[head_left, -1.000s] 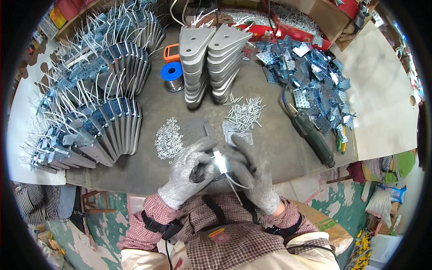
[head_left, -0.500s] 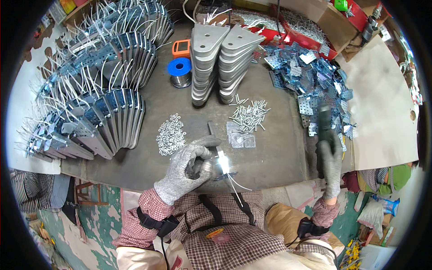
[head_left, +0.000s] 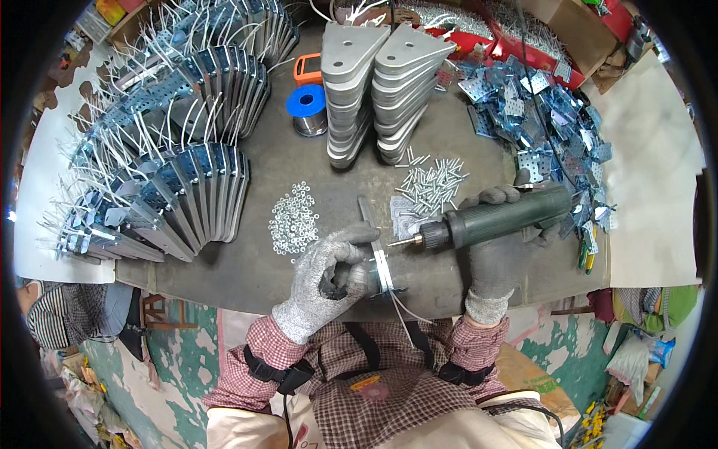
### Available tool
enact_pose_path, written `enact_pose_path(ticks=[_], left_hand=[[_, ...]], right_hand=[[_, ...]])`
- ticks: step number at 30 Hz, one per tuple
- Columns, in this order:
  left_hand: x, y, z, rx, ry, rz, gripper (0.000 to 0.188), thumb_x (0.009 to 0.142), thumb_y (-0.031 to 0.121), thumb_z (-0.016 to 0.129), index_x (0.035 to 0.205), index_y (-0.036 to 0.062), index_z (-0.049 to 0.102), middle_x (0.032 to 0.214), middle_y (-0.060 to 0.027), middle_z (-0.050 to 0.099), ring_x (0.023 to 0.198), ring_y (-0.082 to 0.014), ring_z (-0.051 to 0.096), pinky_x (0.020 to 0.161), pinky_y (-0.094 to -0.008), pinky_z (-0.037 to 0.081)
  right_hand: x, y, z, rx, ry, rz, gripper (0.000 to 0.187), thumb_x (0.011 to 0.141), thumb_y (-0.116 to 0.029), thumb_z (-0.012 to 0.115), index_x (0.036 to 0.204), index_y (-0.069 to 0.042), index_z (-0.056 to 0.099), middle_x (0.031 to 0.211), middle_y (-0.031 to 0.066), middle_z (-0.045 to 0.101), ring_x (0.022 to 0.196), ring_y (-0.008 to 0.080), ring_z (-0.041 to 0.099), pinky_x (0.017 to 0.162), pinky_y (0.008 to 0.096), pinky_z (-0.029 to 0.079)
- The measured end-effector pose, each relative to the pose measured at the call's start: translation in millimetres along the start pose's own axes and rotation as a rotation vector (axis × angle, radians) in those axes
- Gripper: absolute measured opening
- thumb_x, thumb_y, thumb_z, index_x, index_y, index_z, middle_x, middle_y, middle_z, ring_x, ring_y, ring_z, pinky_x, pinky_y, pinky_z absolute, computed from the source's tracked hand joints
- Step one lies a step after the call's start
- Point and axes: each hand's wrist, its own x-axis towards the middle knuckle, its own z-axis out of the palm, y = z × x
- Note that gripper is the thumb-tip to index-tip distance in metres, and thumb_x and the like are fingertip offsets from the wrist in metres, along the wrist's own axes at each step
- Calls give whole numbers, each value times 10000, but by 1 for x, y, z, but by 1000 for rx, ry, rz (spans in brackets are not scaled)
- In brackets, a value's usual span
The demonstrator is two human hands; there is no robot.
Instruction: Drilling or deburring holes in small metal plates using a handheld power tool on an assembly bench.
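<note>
My left hand (head_left: 318, 280), in a grey glove, is closed on a narrow metal bracket (head_left: 382, 268) held on edge near the table's front. Two white wires (head_left: 407, 318) trail from its near end toward my lap. In my gloved right hand (head_left: 493, 271) lies a dark green electric screwdriver (head_left: 497, 219), roughly level. Its bit (head_left: 404, 242) points left at the bracket, and a small gap seems to separate them. My left palm and the inner face of the bracket are hidden. Just left of this hand is a heap of small nuts (head_left: 293, 221); screws (head_left: 432, 185) lie beyond the screwdriver.
Two stacks of grey metal plates (head_left: 351, 97) stand at the back middle, beside a blue solder spool (head_left: 307, 101) and an orange meter (head_left: 307, 69). Rows of wired brackets (head_left: 198, 187) fill the left. Blue perforated plates (head_left: 553, 112) pile up at right, near pliers (head_left: 588, 258).
My right hand has come in from the right with the screwdriver, which has swung from pointing away to lying level, bit to the left. My left hand keeps its hold on the bracket.
</note>
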Motion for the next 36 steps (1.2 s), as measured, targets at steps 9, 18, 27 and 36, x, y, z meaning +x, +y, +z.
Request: enact_pose_path(ticks=[9, 18, 27, 36], left_hand=[[-1, -5, 8, 39, 51, 32, 290, 875, -16, 704, 1103, 76, 551, 1226, -176, 695, 660, -103, 608, 604, -242, 519], [5, 3, 10, 112, 47, 55, 344, 835, -14, 739, 1118, 88, 574, 1222, -148, 707, 580, -69, 562, 553, -228, 498], [3, 0, 10, 202, 22, 80, 324, 821, 57, 782, 1063, 105, 572, 1282, -152, 673, 1060, -343, 703, 797, -395, 581], [9, 14, 5, 296, -83, 40, 230, 819, 8, 764, 982, 59, 610, 1219, -199, 692, 1153, -400, 667, 968, -456, 533]], right_hand=[[-4, 3, -6, -7, 157, -47, 375, 983, -461, 629, 1111, -111, 586, 817, -40, 500, 783, 127, 519, 885, 419, 448], [-4, 4, -4, -82, 195, -71, 367, 996, -466, 610, 1094, -114, 582, 813, -36, 504, 778, 127, 521, 881, 415, 458], [-4, 3, -4, -111, 222, -70, 368, 993, -456, 624, 1073, -99, 585, 805, -24, 524, 778, 131, 539, 878, 424, 464], [-4, 4, -2, -34, 219, -50, 336, 982, -446, 640, 1039, -117, 600, 801, -33, 546, 764, 126, 540, 866, 399, 466]])
